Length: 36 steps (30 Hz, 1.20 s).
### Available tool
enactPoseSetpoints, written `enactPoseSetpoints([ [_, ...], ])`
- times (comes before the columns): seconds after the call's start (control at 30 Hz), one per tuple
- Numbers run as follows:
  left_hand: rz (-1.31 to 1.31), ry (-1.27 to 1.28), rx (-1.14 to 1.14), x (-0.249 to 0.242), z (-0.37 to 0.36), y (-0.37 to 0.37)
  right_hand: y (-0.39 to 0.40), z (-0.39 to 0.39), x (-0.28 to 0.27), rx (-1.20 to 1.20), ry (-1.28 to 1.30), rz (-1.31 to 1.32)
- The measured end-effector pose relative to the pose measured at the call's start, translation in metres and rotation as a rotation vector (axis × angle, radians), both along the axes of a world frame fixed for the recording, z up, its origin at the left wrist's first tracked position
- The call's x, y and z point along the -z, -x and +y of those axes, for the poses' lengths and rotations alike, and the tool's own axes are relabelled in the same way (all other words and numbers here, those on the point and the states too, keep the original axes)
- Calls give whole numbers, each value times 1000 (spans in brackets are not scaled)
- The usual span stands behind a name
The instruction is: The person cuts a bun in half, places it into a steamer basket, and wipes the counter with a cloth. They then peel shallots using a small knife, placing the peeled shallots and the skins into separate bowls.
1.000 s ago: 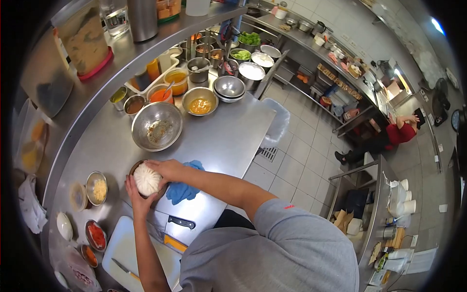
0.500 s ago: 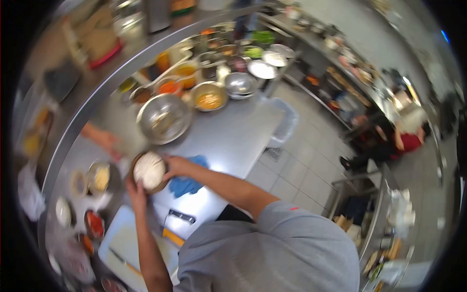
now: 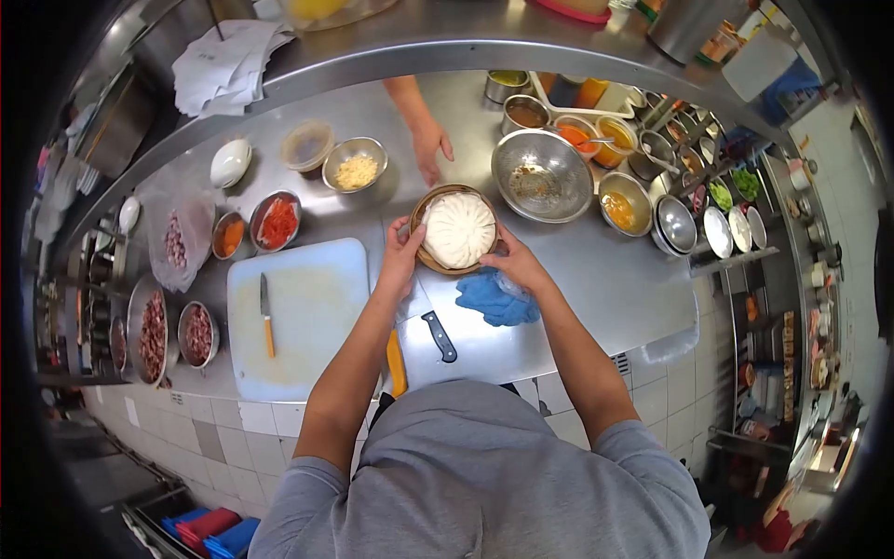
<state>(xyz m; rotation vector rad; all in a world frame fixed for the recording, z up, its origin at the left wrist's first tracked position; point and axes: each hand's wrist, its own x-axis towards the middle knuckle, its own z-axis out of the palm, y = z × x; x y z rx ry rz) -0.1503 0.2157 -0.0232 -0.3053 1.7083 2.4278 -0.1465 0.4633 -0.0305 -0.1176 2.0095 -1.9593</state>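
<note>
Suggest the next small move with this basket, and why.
Probably ease the round basket slightly toward the co-worker's hand: the left grip and right grip both hold the basket's sides, the pleated bun sits inside, and that other hand is extended, fingers spread, close to the far rim.

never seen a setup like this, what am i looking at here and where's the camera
There's no machine here: just a person working with two bare hands. Every picture comes from one camera worn on their head, looking forward and down, so the grey shirt is their own.

The left hand and right hand hold a round brown container from opposite sides. Inside sits a large white pleated bun.

On the metal counter are a cutting board with a knife on it, a crumpled blue cloth and several bowls of food. The hand beyond the container belongs to someone else.
</note>
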Motion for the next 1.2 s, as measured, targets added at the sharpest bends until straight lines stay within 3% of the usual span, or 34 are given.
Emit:
enactPoseSetpoints([
  [0.07, -21, -265, -138, 3, 3, -7, -2, -4, -8, -29, 47, -16],
  [0.13, -59, -338, -119, 0, 0, -8, 1, -10, -14, -47, 96, -16],
  [0.17, -103, -417, -90, -2, -1, -6, 3, -15, -18, 33, 61, -148],
  [0.2, -90, -417, -91, -1, -2, 2, 7, -19, -24, 115, 24, -278],
  [0.33, -131, -420, -116, 13, -3, 44, 22, -42, -22, 204, 73, -183],
  [0.4, -103, -420, -122, 14, -1, 59, 35, -51, -11, 199, -58, -121],
  [0.43, -123, -359, -199, 10, 4, 63, 30, -55, -16, 325, -121, -130],
  [0.6, -108, -73, -356, 31, 20, 97, 9, -23, -25, 320, -112, -30],
  [0.67, -108, 134, -337, 13, 26, 102, -2, -5, -35, 328, 162, 3],
  [0.73, -66, 66, -236, -1, 27, 102, -16, 10, -54, 392, 291, -26],
  [0.8, -175, 156, -214, -15, 30, 101, -31, 28, -63, 466, 425, -51],
  [0.87, -172, 191, -216, -1, 31, 97, -43, 46, -65, 470, 758, -111],
  [0.93, 86, 485, -247, 23, 33, 84, -48, 57, -52, 530, 766, -115],
  [1.07, 254, 455, 380, -2, 63, -15, -69, 63, -21, 746, 851, -152],
  [1.13, 312, 319, 588, -11, 84, -62, -81, 53, -24, 737, 876, -105],
  [1.2, 243, 142, 618, -15, 100, -94, -90, 38, -30, 747, 813, -41],
])
